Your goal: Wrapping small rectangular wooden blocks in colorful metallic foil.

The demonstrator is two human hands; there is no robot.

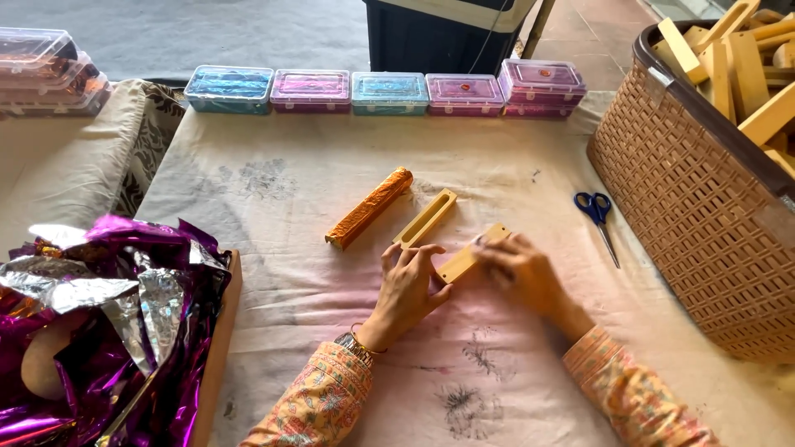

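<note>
Wooden block (465, 258), plain and unwrapped, lies mid-table, pinched by both hands: left hand (407, 285) grasps its near end, right hand (522, 271) its far end. At 11 o'clock lie a slotted wooden block (426, 218) and foil-wrapped block (369, 208). Keeping it flat on the cloth (331, 331) should steady handling.

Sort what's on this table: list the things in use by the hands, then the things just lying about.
In use: wooden block, held by left hand and right hand.

Lying about: slotted wooden piece, foil-wrapped bar, scissors, foil sheets, plastic boxes, basket.
</note>
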